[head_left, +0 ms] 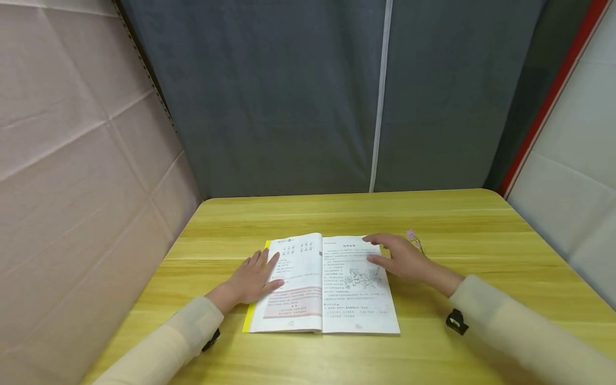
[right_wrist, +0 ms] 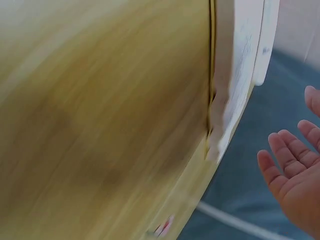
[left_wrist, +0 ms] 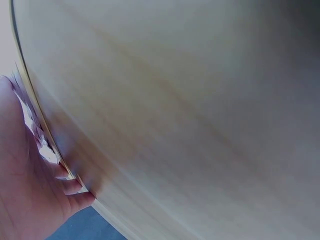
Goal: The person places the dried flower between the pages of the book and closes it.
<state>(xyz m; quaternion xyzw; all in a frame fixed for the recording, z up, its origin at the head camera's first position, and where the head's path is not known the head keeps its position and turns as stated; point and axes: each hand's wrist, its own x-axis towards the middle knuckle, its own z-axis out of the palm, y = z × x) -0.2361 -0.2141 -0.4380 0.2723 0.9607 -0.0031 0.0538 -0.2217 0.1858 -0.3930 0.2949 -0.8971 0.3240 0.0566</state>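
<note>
An open book (head_left: 337,315) with printed pages lies on the wooden table, its yellow cover edge showing at the left. My left hand (head_left: 252,278) rests on the left page with its fingers spread; in the left wrist view that hand (left_wrist: 25,180) lies along the book's edge, fingertips near the tabletop. Over the upper right part of the right page is my right hand (head_left: 404,258), thumb and fingers extended and apart. The right wrist view shows this hand (right_wrist: 300,175) raised off the book (right_wrist: 242,65), its fingers loosely bent around nothing.
Just beyond the right hand lies a small pink flower-like thing (head_left: 411,235), partly hidden. The wooden table (head_left: 337,214) ends at a dark grey curtain (head_left: 289,107). Pale cloth walls (head_left: 86,160) stand at both sides. Each wrist bears a black strap (head_left: 456,322).
</note>
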